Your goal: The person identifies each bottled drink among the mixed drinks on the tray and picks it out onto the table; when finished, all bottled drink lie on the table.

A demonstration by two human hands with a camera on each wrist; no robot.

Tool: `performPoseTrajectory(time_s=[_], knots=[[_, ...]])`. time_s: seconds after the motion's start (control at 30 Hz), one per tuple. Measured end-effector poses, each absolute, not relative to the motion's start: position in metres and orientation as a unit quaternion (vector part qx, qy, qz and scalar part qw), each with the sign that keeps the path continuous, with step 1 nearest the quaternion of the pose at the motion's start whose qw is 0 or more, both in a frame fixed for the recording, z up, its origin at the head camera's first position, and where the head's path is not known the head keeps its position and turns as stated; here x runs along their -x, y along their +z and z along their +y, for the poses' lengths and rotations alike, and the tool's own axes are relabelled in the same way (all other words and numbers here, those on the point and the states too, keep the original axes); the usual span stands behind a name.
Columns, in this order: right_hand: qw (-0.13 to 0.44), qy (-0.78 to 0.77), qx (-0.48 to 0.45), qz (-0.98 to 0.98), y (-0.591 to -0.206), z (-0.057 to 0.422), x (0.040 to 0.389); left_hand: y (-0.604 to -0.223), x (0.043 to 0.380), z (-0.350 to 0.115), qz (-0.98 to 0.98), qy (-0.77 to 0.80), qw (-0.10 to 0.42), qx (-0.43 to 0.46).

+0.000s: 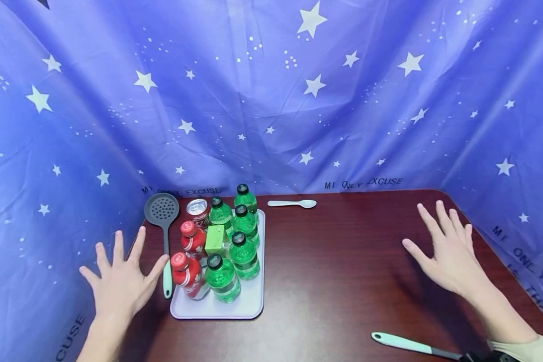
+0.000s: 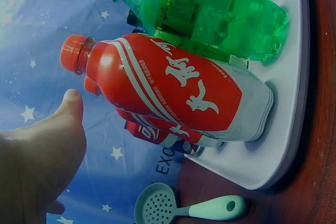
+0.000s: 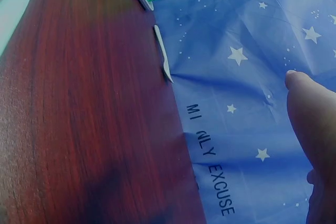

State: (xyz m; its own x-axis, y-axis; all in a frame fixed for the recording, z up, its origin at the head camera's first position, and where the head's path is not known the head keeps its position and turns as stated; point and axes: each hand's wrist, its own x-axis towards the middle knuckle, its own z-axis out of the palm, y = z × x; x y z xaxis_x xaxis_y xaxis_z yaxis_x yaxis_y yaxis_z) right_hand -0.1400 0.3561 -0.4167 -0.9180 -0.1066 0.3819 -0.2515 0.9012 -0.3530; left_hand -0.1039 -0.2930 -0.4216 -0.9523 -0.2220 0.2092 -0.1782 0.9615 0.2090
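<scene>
My left hand (image 1: 121, 284) is spread with straight fingers, left of a white tray (image 1: 253, 306), and holds nothing. Closest to it are a slotted skimmer (image 1: 165, 226) with a mint handle and a red-capped bottle (image 1: 189, 276) at the tray's front left. In the left wrist view, the thumb points towards that red bottle (image 2: 178, 87), apart from it. Over the table's right side my right hand (image 1: 452, 256) hovers, fingers spread, with nothing in it. Below it lies a utensil with a mint handle (image 1: 400, 342), its far end hidden by the forearm.
The tray bears several green bottles (image 1: 244, 259), a second red bottle (image 1: 192, 239), a green box (image 1: 215, 240) and a can (image 1: 198, 211). A white spoon (image 1: 294, 203) lies near the table's back edge. Blue star-patterned curtains (image 1: 271, 100) enclose the back and sides.
</scene>
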Motion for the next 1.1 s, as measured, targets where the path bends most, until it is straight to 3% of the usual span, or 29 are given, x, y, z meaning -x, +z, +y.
performPoseTrajectory(time_s=[0.2,0.5,0.83,1.1], knots=[[0.187,0.226,-0.115,-0.949,-0.411,0.340,0.143,-0.421,0.097,-0.292,-0.963,-0.197,0.165,-0.081],[0.195,0.280,-0.177,-0.923,-0.385,0.278,0.163,-0.441,0.069,-0.282,-0.901,-0.337,0.266,-0.057],[0.212,0.312,-0.246,-0.893,-0.371,0.199,0.177,-0.475,0.046,-0.265,-0.910,-0.334,0.212,-0.126],[0.182,0.352,-0.306,-0.866,-0.378,0.145,0.182,-0.493,0.047,-0.248,-0.908,-0.358,0.194,-0.098]])
